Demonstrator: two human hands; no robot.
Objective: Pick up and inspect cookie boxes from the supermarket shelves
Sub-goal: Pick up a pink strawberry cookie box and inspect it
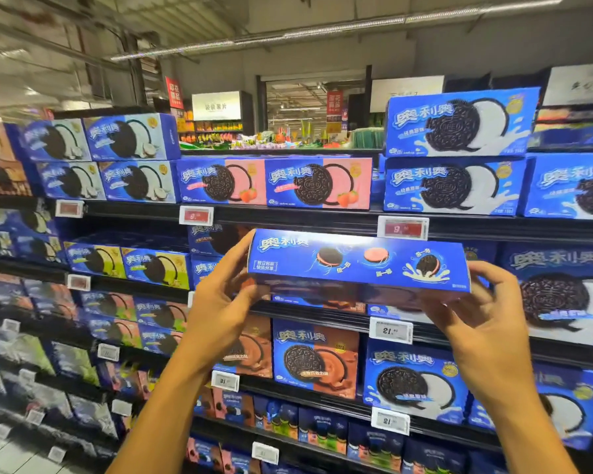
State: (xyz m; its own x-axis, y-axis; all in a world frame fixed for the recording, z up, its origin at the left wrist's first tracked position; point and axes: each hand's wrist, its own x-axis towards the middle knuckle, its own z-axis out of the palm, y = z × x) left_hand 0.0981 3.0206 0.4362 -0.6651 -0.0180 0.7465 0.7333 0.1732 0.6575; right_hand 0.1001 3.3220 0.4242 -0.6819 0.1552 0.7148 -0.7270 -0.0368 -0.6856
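Note:
I hold a long blue cookie box point(356, 265) level in front of the shelves, its narrow side with small cookie pictures turned up toward me. My left hand point(223, 299) grips its left end, thumb on top and fingers curled beneath. My right hand point(480, 302) grips its right end from behind and below. The box hangs at the height of the second shelf, apart from the stock.
Blue cookie boxes fill the shelves point(288, 213): pink strawberry ones point(317, 183) on the top shelf, white-cream ones point(456, 186) to the right, brown chocolate ones point(315, 357) lower. Price tags point(403, 228) line the shelf edges. An aisle opens at the far back.

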